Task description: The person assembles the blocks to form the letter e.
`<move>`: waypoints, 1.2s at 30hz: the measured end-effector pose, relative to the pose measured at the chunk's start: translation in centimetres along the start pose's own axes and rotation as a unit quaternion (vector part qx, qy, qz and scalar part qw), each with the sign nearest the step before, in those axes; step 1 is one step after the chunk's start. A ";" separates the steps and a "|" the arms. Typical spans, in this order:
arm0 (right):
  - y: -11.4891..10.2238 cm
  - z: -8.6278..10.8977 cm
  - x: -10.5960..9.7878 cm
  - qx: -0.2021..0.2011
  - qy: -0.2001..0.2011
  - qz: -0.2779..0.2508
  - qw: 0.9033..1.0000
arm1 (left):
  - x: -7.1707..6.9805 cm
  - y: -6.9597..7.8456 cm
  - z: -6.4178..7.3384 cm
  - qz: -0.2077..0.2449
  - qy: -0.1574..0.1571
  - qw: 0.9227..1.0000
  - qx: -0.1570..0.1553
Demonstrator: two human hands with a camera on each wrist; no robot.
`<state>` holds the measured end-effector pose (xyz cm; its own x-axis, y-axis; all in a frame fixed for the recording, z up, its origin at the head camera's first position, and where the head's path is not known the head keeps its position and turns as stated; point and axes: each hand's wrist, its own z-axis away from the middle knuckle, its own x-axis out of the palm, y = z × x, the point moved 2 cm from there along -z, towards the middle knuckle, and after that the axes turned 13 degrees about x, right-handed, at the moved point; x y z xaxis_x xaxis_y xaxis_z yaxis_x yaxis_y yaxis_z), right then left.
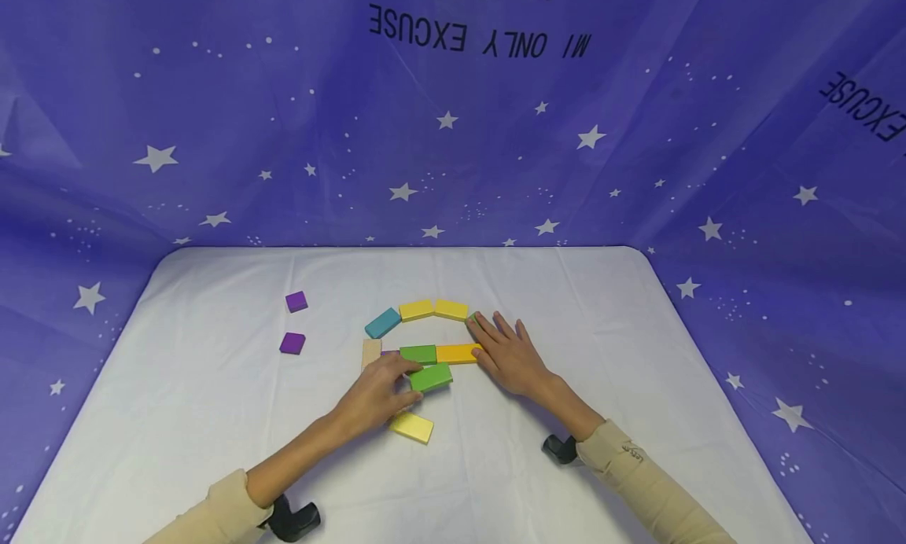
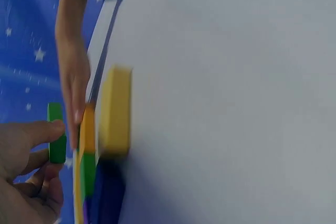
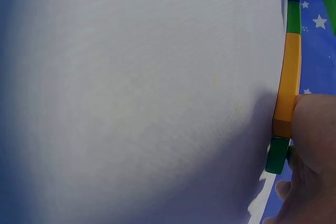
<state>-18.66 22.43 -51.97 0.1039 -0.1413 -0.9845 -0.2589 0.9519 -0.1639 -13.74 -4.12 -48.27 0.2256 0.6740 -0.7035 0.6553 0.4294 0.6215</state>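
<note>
My left hand [image 1: 375, 395] pinches a green block [image 1: 432, 377] between thumb and fingers, held over the near side of a row of blocks. That same green block [image 2: 56, 135] stands upright in the grip in the left wrist view. The row runs from a beige block [image 1: 371, 354] through a purple one to a green block [image 1: 418, 354] and an orange block [image 1: 456, 354]. My right hand [image 1: 517, 362] lies with fingers extended at the row's right end. Its thumb touches the orange block, and its fingertips partly cover a small green piece [image 1: 473, 321].
Behind the row, a blue block [image 1: 383, 323] and two yellow blocks [image 1: 416, 310] form a curve. A pale yellow block [image 1: 413, 428] lies near my left hand. Two purple blocks [image 1: 296, 301] sit apart at the left on the white-covered table [image 1: 212, 387]. A starry purple cloth [image 1: 495, 159] hangs behind.
</note>
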 end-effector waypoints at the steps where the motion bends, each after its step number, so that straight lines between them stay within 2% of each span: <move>1: 0.0 0.0 0.0 0.001 -0.001 0.001 1.000 | 0.4 0.4 0.2 0.004 -0.002 1.000 -0.002; 5: 0.0 0.0 -0.1 -0.001 0.002 -0.002 1.000 | 1.9 1.7 0.8 0.003 -0.010 1.000 -0.005; 12: 0.0 0.0 -0.1 -0.004 -0.004 -0.001 1.000 | 3.6 2.7 1.6 -0.039 -0.024 0.999 0.006; 19: -0.1 0.1 -0.3 -0.013 0.008 -0.007 1.000 | 4.0 2.9 1.9 -0.052 -0.024 0.998 0.008; 27: 0.0 -0.1 -0.2 -0.014 0.015 -0.007 1.000 | 4.5 3.2 2.0 -0.089 -0.024 0.995 0.032; 36: 0.0 0.1 -0.2 -0.007 0.007 -0.014 1.000 | 5.1 2.9 2.3 -0.085 -0.030 0.995 0.047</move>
<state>-18.62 22.52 -51.81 0.0989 -0.1721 -0.9801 -0.2696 0.9435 -0.1928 -9.02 -0.81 -50.80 0.1474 0.5584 -0.8164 0.7512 0.4737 0.4596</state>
